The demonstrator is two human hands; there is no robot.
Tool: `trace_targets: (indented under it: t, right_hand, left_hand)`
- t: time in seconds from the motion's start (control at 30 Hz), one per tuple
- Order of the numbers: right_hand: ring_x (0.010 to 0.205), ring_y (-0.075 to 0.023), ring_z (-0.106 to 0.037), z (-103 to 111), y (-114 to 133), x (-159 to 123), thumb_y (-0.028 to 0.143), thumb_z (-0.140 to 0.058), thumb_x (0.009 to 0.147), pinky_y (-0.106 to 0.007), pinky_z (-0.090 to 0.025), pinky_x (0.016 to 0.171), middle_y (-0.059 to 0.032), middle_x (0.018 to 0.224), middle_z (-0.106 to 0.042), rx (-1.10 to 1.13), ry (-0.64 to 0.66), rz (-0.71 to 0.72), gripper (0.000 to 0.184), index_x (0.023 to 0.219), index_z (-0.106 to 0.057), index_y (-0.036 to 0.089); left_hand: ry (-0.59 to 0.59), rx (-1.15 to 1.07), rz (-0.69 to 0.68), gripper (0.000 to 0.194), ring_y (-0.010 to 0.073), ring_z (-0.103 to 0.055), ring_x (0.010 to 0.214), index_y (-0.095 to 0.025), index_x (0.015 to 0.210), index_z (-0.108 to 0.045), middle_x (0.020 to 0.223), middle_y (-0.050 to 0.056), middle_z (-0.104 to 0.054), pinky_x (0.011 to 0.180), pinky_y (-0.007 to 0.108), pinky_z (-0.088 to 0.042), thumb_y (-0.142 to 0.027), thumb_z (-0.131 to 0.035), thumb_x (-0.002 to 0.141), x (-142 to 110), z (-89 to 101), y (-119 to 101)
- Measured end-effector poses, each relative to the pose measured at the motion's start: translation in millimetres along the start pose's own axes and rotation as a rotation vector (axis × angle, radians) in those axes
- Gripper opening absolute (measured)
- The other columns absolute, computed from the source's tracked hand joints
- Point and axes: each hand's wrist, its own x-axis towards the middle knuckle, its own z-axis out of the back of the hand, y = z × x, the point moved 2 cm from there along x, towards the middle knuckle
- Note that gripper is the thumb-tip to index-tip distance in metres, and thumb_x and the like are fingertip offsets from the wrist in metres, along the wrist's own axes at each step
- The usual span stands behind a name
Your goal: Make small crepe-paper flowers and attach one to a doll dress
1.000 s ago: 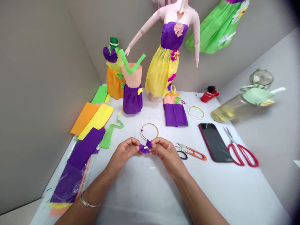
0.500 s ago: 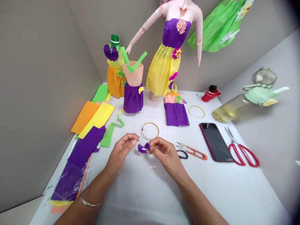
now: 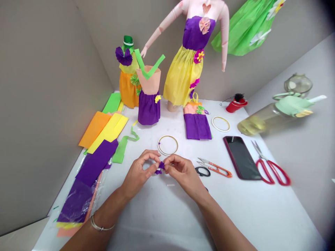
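Observation:
Between my two hands is a small purple paper flower point(image 3: 161, 165) with a short white strip of tape on it, partly hidden by my fingers. My right hand point(image 3: 181, 172) pinches its right side between thumb and fingers. My left hand point(image 3: 142, 170) has its thumb and forefinger closed on the left side. Just beyond the fingertips lies a ring-shaped roll of tape point(image 3: 177, 145) with a purple speck on its left edge. On the white table below the flower is a loose white strip of tape point(image 3: 170, 185).
Orange-handled thread snips point(image 3: 218, 170), a phone point(image 3: 240, 158) and red-handled scissors point(image 3: 269, 167) lie at right, near a bottle point(image 3: 258, 122). Coloured paper sheets point(image 3: 98, 162) cover the left side. Behind stand a paper dress point(image 3: 149, 108) and a dressed doll point(image 3: 183, 76).
My left hand has moved right to the purple flower and closed on it. The flower has turned between my fingers. My right hand keeps its pinch.

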Motion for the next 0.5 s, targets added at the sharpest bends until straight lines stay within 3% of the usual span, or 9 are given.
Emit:
trace_targets:
  t: [0.5]
  right_hand:
    - [0.072,-0.0142,-0.055,-0.1,-2.4,0.0,0.022,-0.063,0.082,-0.028,-0.045,0.072,0.0000,0.077,-0.061,-0.001,-0.001,-0.019,0.007,0.077,-0.061,0.018]
  left_hand:
    - [0.025,0.004,-0.020,0.009,0.0250,-0.050,0.125,-0.022,0.087,-0.060,0.119,0.006,-0.059,0.106,0.036,-0.033,-0.030,-0.058,0.087,0.4,0.6,-0.4]
